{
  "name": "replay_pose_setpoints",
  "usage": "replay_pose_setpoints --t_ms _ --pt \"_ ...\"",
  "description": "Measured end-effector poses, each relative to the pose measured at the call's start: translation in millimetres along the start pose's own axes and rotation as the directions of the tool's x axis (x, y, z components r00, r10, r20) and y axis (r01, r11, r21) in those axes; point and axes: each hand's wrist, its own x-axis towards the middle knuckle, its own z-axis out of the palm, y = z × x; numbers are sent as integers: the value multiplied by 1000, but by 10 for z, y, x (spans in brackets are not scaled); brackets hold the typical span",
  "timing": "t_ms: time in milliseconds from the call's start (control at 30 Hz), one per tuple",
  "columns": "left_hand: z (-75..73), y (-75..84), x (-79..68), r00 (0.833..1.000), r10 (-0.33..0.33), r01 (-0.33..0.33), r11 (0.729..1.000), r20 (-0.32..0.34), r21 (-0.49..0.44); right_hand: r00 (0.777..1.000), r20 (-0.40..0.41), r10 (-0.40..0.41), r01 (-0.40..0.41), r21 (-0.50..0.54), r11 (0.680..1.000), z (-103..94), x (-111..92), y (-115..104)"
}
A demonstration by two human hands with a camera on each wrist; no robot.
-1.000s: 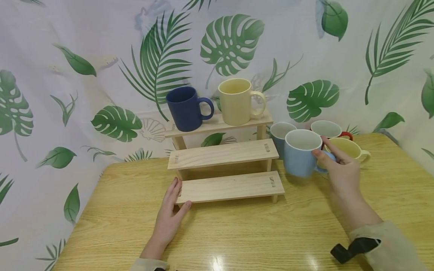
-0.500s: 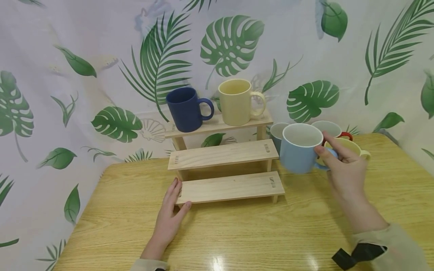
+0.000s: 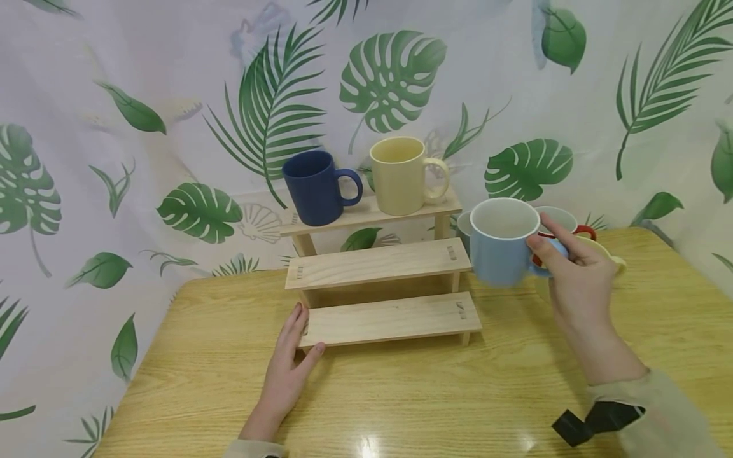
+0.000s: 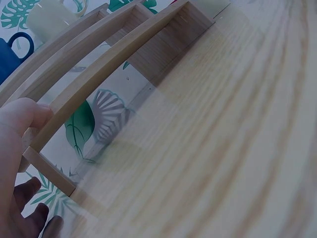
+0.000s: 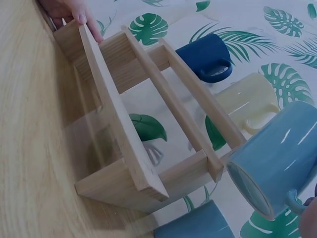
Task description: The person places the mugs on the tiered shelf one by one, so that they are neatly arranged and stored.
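My right hand (image 3: 581, 289) pinches the handle of a light blue mug (image 3: 499, 254) with a white inside, held upright in the air beside the right end of the three-step wooden rack (image 3: 389, 320). In the right wrist view the mug's underside shows off the table. My left hand (image 3: 286, 356) holds the left end of the lowest step, its thumb (image 4: 40, 115) on the front edge and its fingers (image 4: 30, 191) round the end. On the top step stand a dark blue mug (image 3: 314, 191) and a pale yellow mug (image 3: 397, 181), handles to the right.
Behind the held mug, on the table (image 3: 401, 401), stand another blue mug (image 3: 464, 229), a mug with a red handle (image 3: 585, 231) and a yellow mug (image 3: 617, 264), all partly covered. A leaf-print cloth (image 3: 189, 95) hangs close behind the rack.
My right hand has lifted the light blue mug a little and brought it slightly left, towards the rack. My left hand stays on the rack's end.
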Motion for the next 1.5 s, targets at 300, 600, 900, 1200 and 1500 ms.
replay_pose_setpoints --t_ms 300,600,900,1200,1500 --pt "-6 141 -16 1000 -16 16 1000 1 -3 996 75 57 -50 -97 994 192 -41 107" --pt "2 115 -24 1000 1 -1 1000 1 -12 977 172 128 -79 -265 961 395 -102 304" --pt "13 -20 -4 1000 8 -8 1000 -5 12 960 223 170 -77 -374 924 647 -172 499" --pt "6 3 6 1000 9 -9 1000 -8 30 938 315 149 -39 -331 943 916 -250 762" --pt "-2 12 4 1000 13 -12 999 -9 37 920 352 172 -54 -320 946 1173 -367 942"
